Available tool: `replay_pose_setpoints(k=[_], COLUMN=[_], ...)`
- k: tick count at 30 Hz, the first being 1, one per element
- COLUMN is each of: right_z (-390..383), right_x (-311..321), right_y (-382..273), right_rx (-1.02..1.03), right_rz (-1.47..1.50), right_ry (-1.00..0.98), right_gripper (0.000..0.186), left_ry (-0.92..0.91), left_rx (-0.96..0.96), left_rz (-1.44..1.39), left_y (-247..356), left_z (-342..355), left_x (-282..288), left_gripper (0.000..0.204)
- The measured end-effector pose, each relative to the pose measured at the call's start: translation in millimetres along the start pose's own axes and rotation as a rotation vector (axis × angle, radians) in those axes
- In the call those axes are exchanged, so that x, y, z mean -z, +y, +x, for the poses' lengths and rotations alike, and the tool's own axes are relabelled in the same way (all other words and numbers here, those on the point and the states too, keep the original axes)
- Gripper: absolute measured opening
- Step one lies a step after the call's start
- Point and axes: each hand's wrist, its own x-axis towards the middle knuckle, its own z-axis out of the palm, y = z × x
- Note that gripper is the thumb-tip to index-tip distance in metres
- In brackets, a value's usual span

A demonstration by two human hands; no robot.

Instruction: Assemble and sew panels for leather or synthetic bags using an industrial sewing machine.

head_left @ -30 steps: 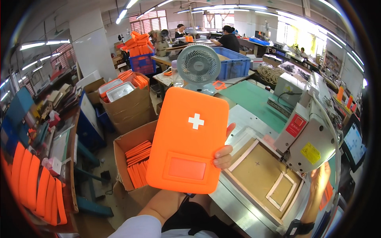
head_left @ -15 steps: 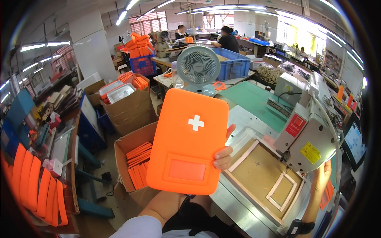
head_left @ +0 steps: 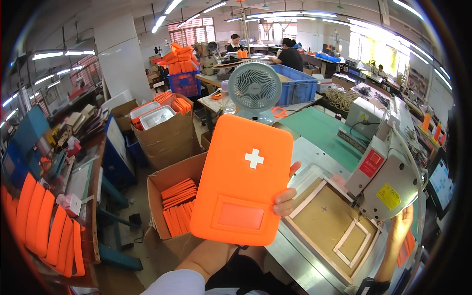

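Observation:
My left hand (head_left: 284, 202) is closed on an orange case panel (head_left: 241, 189), its fingers wrapped round the right edge and the rest hidden behind. The panel is upright, slightly tilted, with rounded corners, a white cross and a small clear rectangular window near the bottom. My right hand (head_left: 403, 222) is raised against the far right side of the sewing machine head (head_left: 388, 194); its fingertips are mostly hidden behind it. Below the head lies a brown template (head_left: 322, 231) with a pale rectangular frame on it, set on the metal machine bed (head_left: 305, 265).
A cardboard box (head_left: 157, 196) of stacked orange panels stands behind on the left; another box (head_left: 164, 142) is beyond. More orange panels (head_left: 44, 226) lean at far left. A grey fan (head_left: 254, 88) and blue crate (head_left: 297, 91) stand ahead. A screen (head_left: 439, 179) is at right. Two people sit farther back.
The whole view has shifted, so the scene appears slightly lower and farther right. The left hand still holds the panel, and the right hand stays by the machine head.

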Motion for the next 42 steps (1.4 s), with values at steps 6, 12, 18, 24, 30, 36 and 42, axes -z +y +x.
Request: replay_pose_setpoints(k=[6,12,18,24,30,36,42], right_z=[-5,-3,-6,-8,-9,2,1], right_x=[8,-40,-32,-36,-14,-11,-6], right_y=[-13,-38,-43,-30,-31,-10,-22], right_rx=[-0.076,-0.22,-0.199,-0.281,-0.106,-0.089,-0.105], right_rz=[-0.174,-0.035,0.27,0.184,-0.068,-0.032,-0.076], right_ry=[0.137,0.093,0.079,0.032,0.093,0.074,0.074], right_gripper=[0.037,0.022,0.026,0.029,0.037,0.024,0.026], left_ry=[-0.019,-0.023,-0.068,0.006,0.67,1.558,2.036], left_rx=[0.027,-0.016,-0.008,-0.241,-0.75,-1.097,-0.791], left_rz=[0.011,0.01,-0.016,0.139,0.287,0.746,1.49], left_y=[-1,3,-2,28,95,152,143], left_z=[8,0,12,-38,-156,-339,-315], left_x=[1,15,22,-13,-24,55,104], left_gripper=[0.069,0.066,0.063,0.056,0.045,0.028,0.027])
